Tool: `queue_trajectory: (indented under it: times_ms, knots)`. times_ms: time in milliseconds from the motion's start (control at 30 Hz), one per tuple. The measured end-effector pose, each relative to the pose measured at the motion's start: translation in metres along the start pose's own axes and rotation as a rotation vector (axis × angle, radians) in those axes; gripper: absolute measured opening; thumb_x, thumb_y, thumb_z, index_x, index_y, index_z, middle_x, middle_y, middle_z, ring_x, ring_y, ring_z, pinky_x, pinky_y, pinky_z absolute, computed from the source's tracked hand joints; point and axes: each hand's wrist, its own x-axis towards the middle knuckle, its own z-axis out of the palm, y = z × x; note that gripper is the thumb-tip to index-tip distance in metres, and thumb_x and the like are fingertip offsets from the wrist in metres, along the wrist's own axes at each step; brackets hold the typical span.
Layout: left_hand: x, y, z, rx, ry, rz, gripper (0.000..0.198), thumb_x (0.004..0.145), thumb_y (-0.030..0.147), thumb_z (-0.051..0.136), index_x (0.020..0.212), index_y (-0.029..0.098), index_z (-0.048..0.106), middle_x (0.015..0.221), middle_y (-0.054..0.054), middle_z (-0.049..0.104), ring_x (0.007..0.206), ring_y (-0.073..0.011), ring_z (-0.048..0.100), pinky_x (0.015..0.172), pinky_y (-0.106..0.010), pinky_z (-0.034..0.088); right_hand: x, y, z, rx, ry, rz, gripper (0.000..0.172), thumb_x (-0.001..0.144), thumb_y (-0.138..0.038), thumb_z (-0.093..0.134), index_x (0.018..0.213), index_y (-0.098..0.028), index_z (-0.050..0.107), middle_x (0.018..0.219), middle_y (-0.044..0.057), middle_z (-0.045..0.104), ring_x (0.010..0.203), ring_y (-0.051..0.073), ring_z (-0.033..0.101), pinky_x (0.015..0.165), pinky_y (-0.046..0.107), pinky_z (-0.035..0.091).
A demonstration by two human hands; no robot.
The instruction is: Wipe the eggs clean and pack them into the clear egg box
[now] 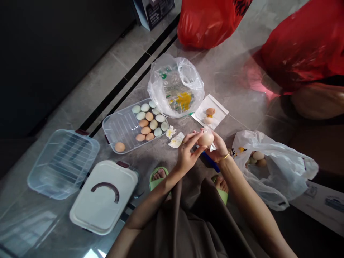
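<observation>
Between my two hands is a pale brown egg (205, 138). My left hand (188, 150) grips it from the left with fingers and thumb. Around its right side curls my right hand (219, 147), with a bit of white tissue (213, 147) pressed under the egg. Crumpled, yellow-stained tissues (176, 140) lie on the floor just left of my hands. Beyond them, a clear plastic tray (118, 126) holds several brown and pale green eggs. Two cracked eggs (208, 120) rest on a white sheet (219, 111) ahead of my hands.
An open plastic bag (178, 86) has yellow yolk inside. At right, a white bag (285, 172) contains more eggs. On the left sit another clear tray (63, 161) and a white lid (103, 197) with a handle. Red bags (211, 23) stand at the back.
</observation>
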Motion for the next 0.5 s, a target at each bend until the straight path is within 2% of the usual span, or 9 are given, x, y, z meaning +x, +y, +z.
queue_trajectory:
  times_ms: [67,133,200,267,367,433,500]
  knots:
    - [0.003,-0.001,-0.002,0.047,-0.045,0.027,0.041,0.091,0.04,0.058,0.128,0.023,0.058,0.113,-0.007,0.066,0.117,-0.0214,0.056,0.112,-0.043,0.036,-0.003,-0.002,-0.001,0.04,-0.026,0.038,0.021,0.087,-0.037,0.053,0.082,-0.019,0.065,0.079,0.002,0.071,0.07,0.016,0.067,0.069,0.027,0.057]
    - [0.005,-0.003,-0.002,0.154,-0.084,0.031,0.042,0.09,0.046,0.057,0.124,0.022,0.061,0.121,-0.009,0.064,0.128,-0.0261,0.047,0.116,-0.051,0.025,-0.006,-0.001,-0.001,0.065,-0.059,0.081,0.026,0.087,-0.042,0.053,0.084,-0.019,0.065,0.077,0.002,0.071,0.067,0.016,0.066,0.07,0.029,0.058]
    - [0.007,-0.005,-0.003,0.259,-0.118,0.028,0.045,0.092,0.047,0.051,0.128,0.021,0.059,0.139,-0.013,0.052,0.139,-0.0299,0.035,0.117,-0.054,0.019,-0.008,0.001,-0.002,0.048,-0.057,0.115,0.028,0.085,-0.045,0.055,0.083,-0.019,0.065,0.073,0.003,0.07,0.064,0.015,0.065,0.065,0.028,0.057]
    - [0.008,-0.007,-0.004,0.302,-0.195,0.111,0.044,0.097,0.039,0.044,0.136,0.021,0.052,0.149,-0.014,0.041,0.142,-0.0295,0.03,0.117,-0.054,0.016,-0.007,0.004,-0.002,0.002,-0.019,0.113,0.026,0.083,-0.044,0.058,0.081,-0.019,0.064,0.07,0.002,0.069,0.062,0.014,0.063,0.057,0.022,0.055]
    - [0.008,-0.009,-0.004,0.262,-0.298,0.245,0.048,0.097,0.03,0.041,0.144,0.019,0.04,0.144,-0.014,0.049,0.139,-0.026,0.039,0.118,-0.052,0.018,-0.003,0.01,-0.001,-0.052,0.047,0.055,0.025,0.084,-0.043,0.056,0.08,-0.02,0.062,0.073,0.002,0.069,0.066,0.013,0.063,0.054,0.019,0.052]
    - [0.007,-0.01,-0.001,0.213,-0.315,0.22,0.05,0.097,0.031,0.043,0.144,0.017,0.038,0.138,-0.013,0.055,0.133,-0.0248,0.046,0.117,-0.05,0.023,0.001,0.014,-0.002,-0.151,0.06,-0.016,0.028,0.084,-0.046,0.052,0.08,-0.02,0.06,0.076,0.003,0.068,0.071,0.015,0.064,0.059,0.022,0.053]
    - [0.004,-0.011,0.002,0.153,-0.309,0.14,0.046,0.097,0.031,0.041,0.141,0.017,0.041,0.135,-0.013,0.058,0.129,-0.0231,0.051,0.115,-0.048,0.029,0.004,0.017,-0.005,-0.332,0.099,-0.16,0.031,0.084,-0.049,0.049,0.08,-0.02,0.059,0.078,0.004,0.067,0.075,0.016,0.063,0.063,0.025,0.053]
